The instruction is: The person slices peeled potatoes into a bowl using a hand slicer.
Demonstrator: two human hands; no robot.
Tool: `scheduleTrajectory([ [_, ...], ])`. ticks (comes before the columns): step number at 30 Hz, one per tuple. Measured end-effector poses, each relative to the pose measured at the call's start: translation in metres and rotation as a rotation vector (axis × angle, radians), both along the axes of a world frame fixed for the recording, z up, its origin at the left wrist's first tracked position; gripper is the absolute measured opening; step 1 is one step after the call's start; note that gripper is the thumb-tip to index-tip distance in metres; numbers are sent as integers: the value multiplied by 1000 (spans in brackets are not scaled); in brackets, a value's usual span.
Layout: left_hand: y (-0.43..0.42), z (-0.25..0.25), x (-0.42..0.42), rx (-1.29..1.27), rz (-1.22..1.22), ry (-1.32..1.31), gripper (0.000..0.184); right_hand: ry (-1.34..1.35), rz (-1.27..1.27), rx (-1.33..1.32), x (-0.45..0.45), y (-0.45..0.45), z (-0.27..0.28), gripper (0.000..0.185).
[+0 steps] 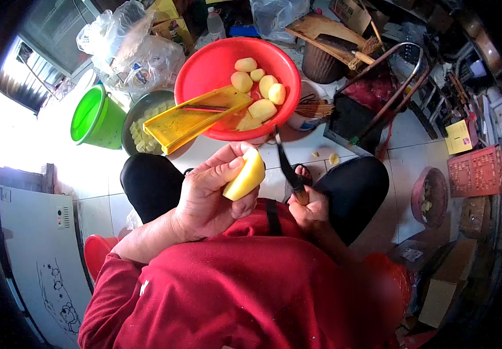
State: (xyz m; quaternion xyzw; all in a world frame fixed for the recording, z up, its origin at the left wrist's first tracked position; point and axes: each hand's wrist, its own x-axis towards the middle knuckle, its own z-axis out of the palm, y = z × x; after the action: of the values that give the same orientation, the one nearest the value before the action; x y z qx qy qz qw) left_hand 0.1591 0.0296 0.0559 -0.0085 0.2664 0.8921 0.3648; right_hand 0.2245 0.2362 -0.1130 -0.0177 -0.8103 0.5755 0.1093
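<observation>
A peeled potato, with a flat cut face, is held between the thumb and fingers of my left hand. My right hand grips the handle of a knife, its dark blade pointing up and away from me. The blade is apart from the potato. Just beyond both hands stands a red basin with several peeled potatoes in it. Across its left rim lies a yellow slicer, which reaches over a grey bowl of cut potato pieces.
Left of the bowl is a green bucket, with plastic bags behind it. A metal frame and a cleaver on a board are at the upper right. A pink basin with scraps sits at the right; a white appliance at the left.
</observation>
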Motion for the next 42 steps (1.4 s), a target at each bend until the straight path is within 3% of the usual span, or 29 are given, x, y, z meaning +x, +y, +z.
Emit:
scheduleTrajectory([
  [3,0,-4,-4,14,-4,-69,20,-50,-28,7,8,3,2,16],
  [5,-2,-13,-8,38,-21,-70,21,-193,-50,-275,7,-4,35,10],
  [7,-3,-15,-12,67,-42,-69,24,-268,11,-320,7,6,21,9],
  [9,-1,-13,-16,-114,20,-12,27,-335,67,-354,0,15,22,14],
  [11,-4,-12,-24,-179,45,23,31,-473,93,-1045,-9,14,39,7],
  [13,-9,-11,-37,-252,90,94,32,-787,36,-1257,-27,14,70,3],
  [15,-14,-3,-50,-254,132,117,36,-764,90,-1068,-33,16,79,2],
  [17,-21,3,-66,-321,221,202,37,-704,145,-1073,-47,27,80,3],
  [21,-35,11,-108,-419,411,257,40,-476,-37,-727,-94,53,93,7],
  [23,-43,14,-134,-410,493,297,42,-489,-96,-485,-124,71,102,11],
  [29,-88,-11,-201,-324,640,403,40,-544,-296,-99,-223,126,75,23],
  [35,-100,-38,-214,-337,630,182,36,-715,-458,-30,-299,173,22,18],
  [41,-96,-40,-224,-383,652,115,39,-654,-557,2,-355,195,-15,18],
  [42,-96,-42,-225,-380,625,125,40,-623,-556,-113,-362,196,-16,18],
])
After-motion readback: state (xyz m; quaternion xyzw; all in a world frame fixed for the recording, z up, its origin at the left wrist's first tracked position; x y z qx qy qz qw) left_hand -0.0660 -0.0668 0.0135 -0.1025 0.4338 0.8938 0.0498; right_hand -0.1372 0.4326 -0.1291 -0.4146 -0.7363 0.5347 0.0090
